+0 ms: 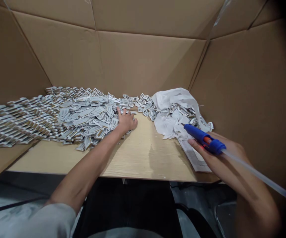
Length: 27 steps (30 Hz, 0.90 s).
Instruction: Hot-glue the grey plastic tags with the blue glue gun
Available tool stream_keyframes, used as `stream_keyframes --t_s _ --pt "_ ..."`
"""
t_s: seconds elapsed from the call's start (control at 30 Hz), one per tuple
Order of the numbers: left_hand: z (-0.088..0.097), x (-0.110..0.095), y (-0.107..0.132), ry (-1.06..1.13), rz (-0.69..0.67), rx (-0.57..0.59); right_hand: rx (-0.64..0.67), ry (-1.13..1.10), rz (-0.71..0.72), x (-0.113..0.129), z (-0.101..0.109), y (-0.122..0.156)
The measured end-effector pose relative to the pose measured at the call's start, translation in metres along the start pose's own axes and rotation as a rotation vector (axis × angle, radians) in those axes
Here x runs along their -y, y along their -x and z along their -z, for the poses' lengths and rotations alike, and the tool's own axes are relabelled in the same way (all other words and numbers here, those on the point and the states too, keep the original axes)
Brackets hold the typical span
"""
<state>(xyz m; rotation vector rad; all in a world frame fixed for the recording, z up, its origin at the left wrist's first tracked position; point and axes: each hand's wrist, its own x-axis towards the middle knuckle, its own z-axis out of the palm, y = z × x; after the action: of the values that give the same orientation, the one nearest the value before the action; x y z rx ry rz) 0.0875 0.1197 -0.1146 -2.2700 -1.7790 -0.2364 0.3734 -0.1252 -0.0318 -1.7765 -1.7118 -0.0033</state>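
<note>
My right hand [216, 148] grips a blue hot glue gun [203, 137], its nozzle pointing left and a long translucent glue stick [257, 173] trailing from its back end. A small red light glows on the gun's body. At the right edge of a heap of flat grey-and-white pieces with looped ends [90, 115], my left hand [127, 120] reaches out, palm down. Its fingers are spread and touch the pieces; nothing shows in its grasp, though its underside is hidden.
Stacked rows of similar pieces [16, 119] fill the left side. A white plastic bag [175, 97] with more pieces lies at the back right, over a printed sheet [194, 158]. Cardboard walls [148, 59] enclose the wooden tabletop [138, 158] at the back and sides.
</note>
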Motion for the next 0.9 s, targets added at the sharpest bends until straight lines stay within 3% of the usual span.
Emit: stream_keyframes --t_s 0.5,0.73,0.9 --pt "0.0 0.012 -0.01 0.037 0.024 -0.049 -0.017 -0.02 -0.068 -0.012 0.005 -0.002" --pt "0.008 0.007 -0.008 0.123 -0.044 -0.172 -0.02 0.008 -0.048 -0.004 0.009 -0.003" --pt "0.014 0.006 -0.012 0.1 -0.02 -0.265 -0.032 0.002 -0.069 -0.007 0.008 -0.004"
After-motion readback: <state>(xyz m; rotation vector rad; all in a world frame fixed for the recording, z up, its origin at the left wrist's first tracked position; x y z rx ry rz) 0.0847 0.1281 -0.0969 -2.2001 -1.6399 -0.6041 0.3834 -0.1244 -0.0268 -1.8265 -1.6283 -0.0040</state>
